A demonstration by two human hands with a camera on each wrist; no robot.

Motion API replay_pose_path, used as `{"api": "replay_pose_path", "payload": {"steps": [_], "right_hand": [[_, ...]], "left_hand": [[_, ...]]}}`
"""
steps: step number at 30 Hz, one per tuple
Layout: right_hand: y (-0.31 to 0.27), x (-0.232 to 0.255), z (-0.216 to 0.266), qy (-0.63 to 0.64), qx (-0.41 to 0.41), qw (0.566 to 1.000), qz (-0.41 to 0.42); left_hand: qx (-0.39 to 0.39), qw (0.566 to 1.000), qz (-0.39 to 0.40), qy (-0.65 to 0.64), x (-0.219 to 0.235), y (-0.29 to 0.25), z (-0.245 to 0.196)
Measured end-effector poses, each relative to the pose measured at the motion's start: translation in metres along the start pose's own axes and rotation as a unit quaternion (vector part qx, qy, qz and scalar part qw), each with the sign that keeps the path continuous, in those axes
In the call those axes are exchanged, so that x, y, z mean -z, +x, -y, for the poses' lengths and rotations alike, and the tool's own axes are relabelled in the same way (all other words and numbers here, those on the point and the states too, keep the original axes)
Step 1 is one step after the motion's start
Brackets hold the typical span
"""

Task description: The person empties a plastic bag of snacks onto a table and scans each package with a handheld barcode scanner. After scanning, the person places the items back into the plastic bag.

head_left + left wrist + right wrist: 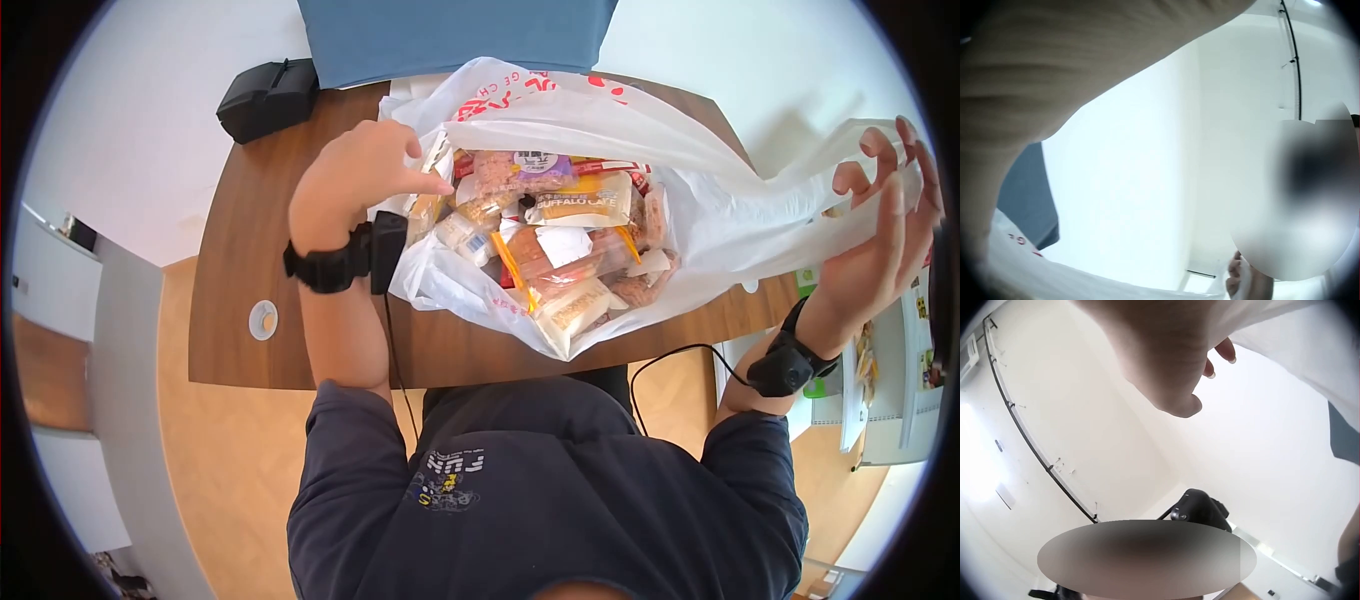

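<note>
A white plastic bag [720, 230] with red print stands wide-mouthed on the table in the head view, filled with several packaged foods. Among them are a yellow-and-white packet [585, 200], a pink packet with a purple label [520, 170] and a tan bag with a white label [565, 250]. My left hand [355, 170] is at the bag's left rim, thumb and forefinger apart, thumb pointing over the contents. Off to the right, my right hand [885, 225] has its fingers spread and slightly bent against the bag's stretched side, drawing the plastic outward.
The wooden table [250, 210] carries a black case [268, 98] at its back left and a small round white item [263, 320] near its left edge. A blue-grey panel [455, 40] rises behind the table. Shelves with goods [915, 320] stand at the right.
</note>
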State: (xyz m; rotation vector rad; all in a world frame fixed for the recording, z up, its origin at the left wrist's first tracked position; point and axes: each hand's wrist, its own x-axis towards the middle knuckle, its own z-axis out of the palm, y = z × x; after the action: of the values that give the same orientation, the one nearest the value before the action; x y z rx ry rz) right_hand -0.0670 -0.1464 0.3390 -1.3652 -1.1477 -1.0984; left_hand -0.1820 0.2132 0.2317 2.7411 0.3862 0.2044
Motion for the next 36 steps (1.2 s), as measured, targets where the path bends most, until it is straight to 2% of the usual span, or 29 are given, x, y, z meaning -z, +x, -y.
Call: {"api": "replay_pose_path", "payload": {"steps": [1, 3, 4, 7, 10, 12, 13, 15, 16, 18, 24, 26, 28, 29, 30, 32, 34, 36], "right_hand": [[-0.006, -0.001, 0.0, -0.048, -0.005, 0.999, -0.003], [-0.014, -0.005, -0.004, -0.061, -0.022, 0.998, 0.012], [-0.016, -0.005, -0.005, -0.075, -0.038, 0.996, 0.027], [-0.018, -0.005, -0.012, -0.086, -0.057, 0.993, 0.058], [-0.02, -0.01, -0.017, -0.087, -0.06, 0.992, 0.062], [-0.021, -0.012, -0.019, -0.08, -0.055, 0.993, 0.06], [-0.021, -0.012, -0.019, -0.076, -0.067, 0.992, 0.069], [-0.021, -0.015, -0.02, -0.072, -0.076, 0.992, 0.076], [-0.021, -0.018, -0.021, -0.066, -0.063, 0.994, 0.068], [-0.023, -0.019, -0.022, -0.061, -0.05, 0.995, 0.059], [-0.023, -0.022, -0.018, -0.067, -0.062, 0.993, 0.076], [-0.025, -0.038, -0.006, 0.019, -0.07, 0.985, 0.156], [-0.034, -0.064, 0.014, 0.05, -0.094, 0.947, 0.304], [-0.04, -0.08, 0.022, 0.019, -0.032, 0.925, 0.377], [-0.044, -0.098, 0.024, -0.004, 0.067, 0.904, 0.423], [-0.074, -0.132, 0.02, 0.055, 0.039, 0.874, 0.482], [-0.105, -0.163, 0.004, 0.052, 0.031, 0.879, 0.472], [-0.127, -0.182, -0.01, 0.018, 0.014, 0.869, 0.495]], "left_hand": [[0.001, 1.0, 0.0, 0.0, -0.001, 0.004, -0.001], [0.023, 0.993, 0.095, -0.065, -0.006, 0.013, -0.007], [0.024, 0.993, 0.097, -0.065, -0.01, 0.017, -0.005], [-0.007, 0.998, 0.059, -0.033, -0.017, 0.024, -0.004], [0.012, 0.992, 0.061, -0.106, -0.013, 0.026, -0.006], [0.029, 0.981, -0.021, -0.188, -0.017, 0.038, -0.004], [0.032, 0.981, -0.021, -0.188, -0.024, 0.043, -0.001], [0.008, 0.936, -0.07, -0.346, -0.042, 0.055, 0.008], [0.009, 0.936, -0.071, -0.346, -0.045, 0.059, 0.011], [-0.027, 0.931, 0.005, -0.365, -0.051, 0.066, 0.017], [-0.088, 0.893, 0.014, -0.442, -0.06, 0.067, 0.018], [-0.097, 0.893, 0.025, -0.438, -0.057, 0.067, 0.014], [-0.109, 0.895, 0.039, -0.432, -0.056, 0.068, 0.011], [-0.117, 0.894, 0.045, -0.431, -0.056, 0.069, 0.012], [-0.124, 0.893, 0.05, -0.43, -0.056, 0.07, 0.012], [-0.128, 0.891, 0.043, -0.433, -0.052, 0.063, 0.011], [-0.128, 0.891, 0.032, -0.435, -0.044, 0.054, 0.012], [-0.132, 0.927, 0.052, -0.348, -0.035, 0.044, 0.015]]}}
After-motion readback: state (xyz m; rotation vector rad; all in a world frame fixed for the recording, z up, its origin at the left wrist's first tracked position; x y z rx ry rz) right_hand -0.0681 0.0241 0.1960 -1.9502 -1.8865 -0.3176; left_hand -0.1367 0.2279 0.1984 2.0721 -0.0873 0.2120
